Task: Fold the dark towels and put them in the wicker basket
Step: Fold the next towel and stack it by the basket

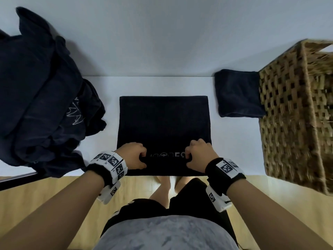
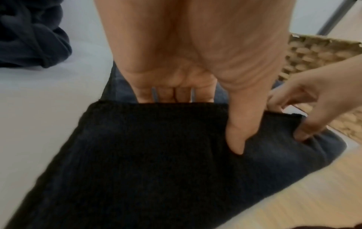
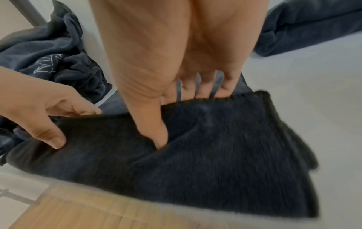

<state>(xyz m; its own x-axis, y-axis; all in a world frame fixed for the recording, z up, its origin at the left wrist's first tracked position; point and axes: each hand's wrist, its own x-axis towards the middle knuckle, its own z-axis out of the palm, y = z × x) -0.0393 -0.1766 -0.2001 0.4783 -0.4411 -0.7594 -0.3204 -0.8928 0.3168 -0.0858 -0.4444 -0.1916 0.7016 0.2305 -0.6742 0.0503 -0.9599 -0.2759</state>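
- Towel (image 1: 163, 121) flat on table (image 1: 234, 141); left hand (image 1: 133, 156) + right hand (image 1: 198, 154) each pinch its near fold
- Basket (image 1: 295, 112) at right w/ folded towel (image 1: 237, 92) beside

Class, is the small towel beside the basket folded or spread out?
Folded: the small towel lies as a thick compact block with rounded doubled edges against the wicker basket.

The flat white table (image 1: 234, 150) carries a black square towel (image 1: 163, 121) at centre, a heaped pile of dark towels (image 1: 41, 98) left, a folded dark towel (image 1: 237, 94) touching a brown wicker basket (image 1: 295, 112) right.
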